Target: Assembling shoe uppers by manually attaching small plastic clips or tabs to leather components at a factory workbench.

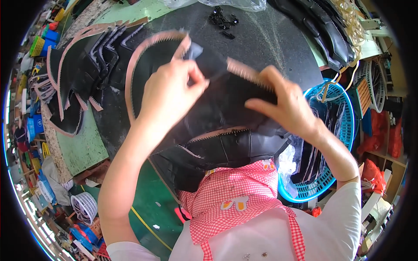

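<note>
A black leather boot-upper piece [213,102] with pinkish, zigzag-cut edges spreads out in front of me above the dark work mat. My left hand [172,89] is closed in a pinch at its upper middle, thumb and forefinger together. A small greyish-blue patch [194,51] shows just beyond these fingers. At the right, my right hand [289,106] grips the same piece near a pink-edged strip, its thumb lying across the black surface. Some fingertips are hidden or blurred. Below, more black leather [235,148] with a zigzag edge lies against my red-checked apron [235,187].
Several similar black pieces [78,65] are fanned out at the left. Small black bits [222,19] lie on the dark mat [265,39] at the back. Long black leather parts [320,26] are stacked back right. A blue basket [352,126] holding dark pieces stands at my right.
</note>
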A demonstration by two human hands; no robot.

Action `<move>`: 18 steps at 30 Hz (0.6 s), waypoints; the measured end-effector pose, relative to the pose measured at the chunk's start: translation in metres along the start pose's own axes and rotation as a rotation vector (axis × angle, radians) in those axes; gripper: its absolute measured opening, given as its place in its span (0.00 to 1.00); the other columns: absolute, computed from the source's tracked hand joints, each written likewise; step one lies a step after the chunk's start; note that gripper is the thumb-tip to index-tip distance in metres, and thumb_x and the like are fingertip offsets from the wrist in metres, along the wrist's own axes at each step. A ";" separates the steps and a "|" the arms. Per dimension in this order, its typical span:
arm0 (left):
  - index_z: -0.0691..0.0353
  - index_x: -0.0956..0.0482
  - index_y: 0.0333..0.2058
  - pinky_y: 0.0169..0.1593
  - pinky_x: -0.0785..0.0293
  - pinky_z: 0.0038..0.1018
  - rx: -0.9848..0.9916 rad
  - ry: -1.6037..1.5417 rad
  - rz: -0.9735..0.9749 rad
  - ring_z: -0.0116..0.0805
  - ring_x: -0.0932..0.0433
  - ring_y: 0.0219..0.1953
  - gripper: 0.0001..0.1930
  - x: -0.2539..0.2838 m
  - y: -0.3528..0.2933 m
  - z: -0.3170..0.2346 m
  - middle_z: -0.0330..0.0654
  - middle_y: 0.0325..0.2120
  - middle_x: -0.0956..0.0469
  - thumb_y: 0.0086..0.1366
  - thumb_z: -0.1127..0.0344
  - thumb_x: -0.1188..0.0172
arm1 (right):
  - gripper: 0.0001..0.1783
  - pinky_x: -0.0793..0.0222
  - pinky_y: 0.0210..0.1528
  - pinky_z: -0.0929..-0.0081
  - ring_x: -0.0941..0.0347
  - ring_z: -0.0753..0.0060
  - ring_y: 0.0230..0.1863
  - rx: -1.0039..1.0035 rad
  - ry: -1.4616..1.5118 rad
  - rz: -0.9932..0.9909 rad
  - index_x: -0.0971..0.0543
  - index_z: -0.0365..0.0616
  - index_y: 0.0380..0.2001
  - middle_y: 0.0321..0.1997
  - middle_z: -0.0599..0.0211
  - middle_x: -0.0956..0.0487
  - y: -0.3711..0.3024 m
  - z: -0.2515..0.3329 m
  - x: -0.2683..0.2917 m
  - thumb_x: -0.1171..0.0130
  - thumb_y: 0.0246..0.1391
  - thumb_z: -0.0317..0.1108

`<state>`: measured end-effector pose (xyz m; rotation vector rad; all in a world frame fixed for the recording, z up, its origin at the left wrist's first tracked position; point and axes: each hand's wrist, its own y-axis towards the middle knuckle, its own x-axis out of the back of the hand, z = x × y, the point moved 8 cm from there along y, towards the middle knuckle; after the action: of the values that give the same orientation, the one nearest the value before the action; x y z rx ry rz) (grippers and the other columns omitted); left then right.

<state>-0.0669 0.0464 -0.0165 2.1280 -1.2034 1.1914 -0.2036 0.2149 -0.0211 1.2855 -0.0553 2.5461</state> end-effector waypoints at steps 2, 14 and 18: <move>0.60 0.20 0.26 0.32 0.20 0.41 -0.050 0.122 0.114 0.49 0.16 0.27 0.07 0.014 -0.035 -0.023 0.47 0.22 0.19 0.60 0.65 0.32 | 0.25 0.25 0.35 0.52 0.20 0.36 0.36 0.076 0.159 0.174 0.31 0.43 0.44 0.30 0.47 0.21 -0.014 0.021 -0.019 0.29 0.58 0.46; 0.56 0.21 0.56 0.65 0.31 0.41 -0.257 0.245 -0.403 0.50 0.27 0.62 0.26 0.118 -0.048 0.037 0.47 0.57 0.25 0.57 0.69 0.31 | 0.18 0.23 0.39 0.56 0.19 0.46 0.38 0.060 0.198 0.356 0.20 0.40 0.39 0.35 0.51 0.18 -0.072 0.018 -0.078 0.34 0.61 0.45; 0.48 0.40 0.72 0.69 0.37 0.47 -0.003 0.569 -0.264 0.64 0.33 0.64 0.51 0.129 -0.031 0.143 0.55 0.71 0.42 0.47 0.78 0.36 | 0.06 0.22 0.39 0.68 0.19 0.60 0.35 -0.161 0.233 0.138 0.20 0.37 0.37 0.35 0.57 0.20 -0.064 -0.029 -0.034 0.35 0.59 0.27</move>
<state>0.0603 -0.0980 0.0154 1.6973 -0.6508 1.5182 -0.1901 0.2726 -0.0716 0.9502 -0.3031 2.7259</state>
